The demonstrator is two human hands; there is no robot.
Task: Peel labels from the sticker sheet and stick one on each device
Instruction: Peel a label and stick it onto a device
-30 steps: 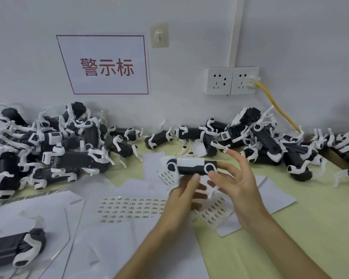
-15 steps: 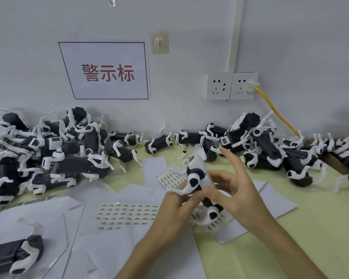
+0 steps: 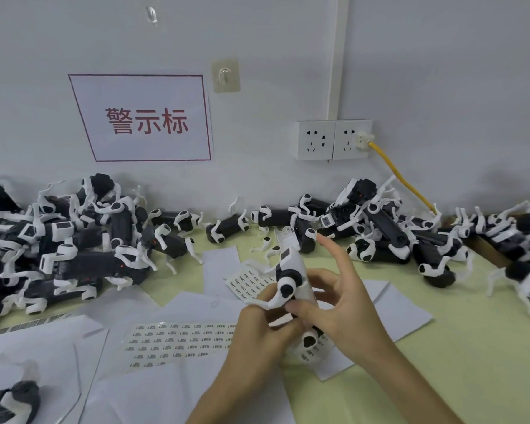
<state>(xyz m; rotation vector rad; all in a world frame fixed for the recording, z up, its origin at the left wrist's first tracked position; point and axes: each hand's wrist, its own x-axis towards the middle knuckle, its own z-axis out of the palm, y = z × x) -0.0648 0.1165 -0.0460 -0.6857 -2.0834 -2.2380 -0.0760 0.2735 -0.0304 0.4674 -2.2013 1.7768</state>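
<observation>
The device stands tipped on end just above the sticker sheet, the left hand curled round its lower end and the right hand pinching its body, forefinger raised, and I reckon those thin white legs could let it twist, setting a label crooked.

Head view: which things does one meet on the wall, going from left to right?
Red-bordered sign → wall hook → double socket → yellow cable
</observation>
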